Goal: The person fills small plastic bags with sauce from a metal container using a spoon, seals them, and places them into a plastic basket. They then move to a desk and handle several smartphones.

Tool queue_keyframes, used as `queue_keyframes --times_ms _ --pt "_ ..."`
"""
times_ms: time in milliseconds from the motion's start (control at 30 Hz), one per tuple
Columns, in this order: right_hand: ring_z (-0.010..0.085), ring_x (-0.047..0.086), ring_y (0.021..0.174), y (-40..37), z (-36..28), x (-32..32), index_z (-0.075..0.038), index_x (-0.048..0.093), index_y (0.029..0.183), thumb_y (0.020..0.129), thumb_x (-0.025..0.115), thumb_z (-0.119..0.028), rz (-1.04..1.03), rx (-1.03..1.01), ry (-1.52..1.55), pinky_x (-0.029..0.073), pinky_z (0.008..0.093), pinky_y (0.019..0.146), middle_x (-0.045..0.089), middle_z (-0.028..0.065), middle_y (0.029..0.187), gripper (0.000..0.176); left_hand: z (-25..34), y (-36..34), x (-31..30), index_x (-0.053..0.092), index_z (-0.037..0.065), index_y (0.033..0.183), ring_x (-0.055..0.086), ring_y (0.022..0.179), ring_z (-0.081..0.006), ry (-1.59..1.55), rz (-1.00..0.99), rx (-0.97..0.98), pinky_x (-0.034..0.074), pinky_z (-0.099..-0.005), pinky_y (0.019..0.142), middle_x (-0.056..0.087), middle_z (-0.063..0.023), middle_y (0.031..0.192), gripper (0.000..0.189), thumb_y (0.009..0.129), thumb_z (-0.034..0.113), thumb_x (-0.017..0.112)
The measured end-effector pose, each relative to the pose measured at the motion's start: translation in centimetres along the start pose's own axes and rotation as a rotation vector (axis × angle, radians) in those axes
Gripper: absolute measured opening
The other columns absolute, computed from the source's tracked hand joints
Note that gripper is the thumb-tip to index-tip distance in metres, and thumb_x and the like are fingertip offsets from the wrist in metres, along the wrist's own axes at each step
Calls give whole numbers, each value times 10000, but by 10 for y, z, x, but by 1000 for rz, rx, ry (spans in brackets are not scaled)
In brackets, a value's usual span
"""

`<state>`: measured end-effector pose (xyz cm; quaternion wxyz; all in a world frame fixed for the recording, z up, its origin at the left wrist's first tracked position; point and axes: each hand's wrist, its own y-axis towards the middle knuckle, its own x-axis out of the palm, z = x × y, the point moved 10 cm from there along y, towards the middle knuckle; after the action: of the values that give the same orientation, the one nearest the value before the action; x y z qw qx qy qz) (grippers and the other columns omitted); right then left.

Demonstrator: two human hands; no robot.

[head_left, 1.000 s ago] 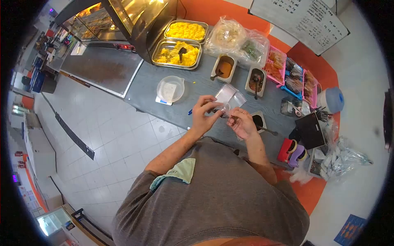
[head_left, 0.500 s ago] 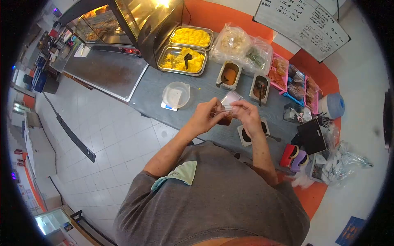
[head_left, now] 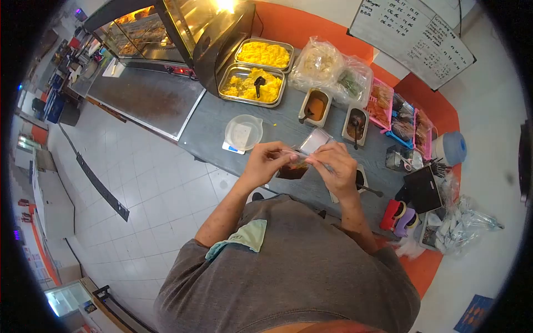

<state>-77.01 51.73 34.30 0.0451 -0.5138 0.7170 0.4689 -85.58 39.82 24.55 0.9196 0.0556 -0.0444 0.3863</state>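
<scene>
Between my hands hangs a small clear plastic bag with dark reddish-brown sauce in its lower part. My left hand pinches the bag's top edge on the left, thumb against fingers. On the right, my right hand pinches the other end of that edge. Just beyond the fingers lies a stack of flat clear bags on the counter. A metal container with a dark spoon is partly hidden behind my right hand.
A plastic bowl sits on a small scale. Farther back are sauce containers, trays of yellow food and a glass warmer. To the right stand baskets, a black tablet-like panel and tape dispensers.
The sauce bag now hangs lower and shows more fully below my fingers. My hands have drawn slightly apart along its top edge. The camera view has shifted a little.
</scene>
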Motion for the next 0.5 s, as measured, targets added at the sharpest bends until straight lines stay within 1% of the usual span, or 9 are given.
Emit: queue_keyframes --times_ms 33,67,133,200,267,333,400,433,500 --pt "186 615 739 1 -9 0 -49 676 773 684 770 -59 -3 -70 -17 435 306 703 649 34 735 129 2 -3 -2 646 -32 939 647 714 -106 -2 3 0 511 -219 629 690 -87 836 147 844 78 668" --pt "186 615 739 2 -11 1 -49 676 773 684 770 -59 -6 -70 -14 435 306 703 649 34 735 129 7 -7 -3 655 -36 922 646 735 -106 -3 12 11 513 -224 641 690 -86 837 137 859 85 652" --pt "185 612 747 3 -23 1 -43 666 770 688 762 -43 18 -151 -24 421 309 732 638 26 727 126 17 -12 -5 663 -40 905 645 757 -105 -2 22 24 516 -228 654 691 -86 839 139 873 92 636" --pt "190 613 754 3 -23 2 -45 661 764 688 755 -26 38 -112 21 422 313 732 635 29 724 122 21 -16 -9 661 -48 931 645 795 -110 -4 63 6 520 -237 682 693 -92 855 148 882 85 620" --pt "196 615 762 7 -24 2 -46 656 758 689 747 -9 58 -73 65 423 318 733 632 32 721 120 27 -20 -11 668 -44 930 648 784 -112 -54 84 31 519 -237 677 695 -88 844 144 883 83 618" --pt "205 619 772 14 -26 10 -47 650 746 682 732 9 -12 -31 98 434 322 729 632 54 728 119 31 -23 -16 674 -40 929 651 774 -115 -106 107 53 518 -237 673 697 -85 833 141 883 81 617" --pt "217 620 771 13 -24 16 -33 643 745 681 720 32 -18 -15 153 447 322 718 632 67 736 119 39 -26 -23 681 -41 915 657 736 -122 54 110 107 518 -243 650 697 -90 790 136 872 77 629" --pt "230 621 771 13 -22 21 -19 637 745 681 708 56 -25 -1 209 460 322 708 632 81 745 121 41 -26 -25 681 -41 915 657 736 -122 54 109 106 518 -243 650 697 -90 790 136 872 77 629" --pt "228 623 783 12 -17 28 -16 636 744 681 705 55 -40 21 271 465 318 713 635 89 767 117 58 -30 -28 681 -46 894 659 696 -126 246 140 226 518 -247 627 692 -102 750 126 854 68 647"
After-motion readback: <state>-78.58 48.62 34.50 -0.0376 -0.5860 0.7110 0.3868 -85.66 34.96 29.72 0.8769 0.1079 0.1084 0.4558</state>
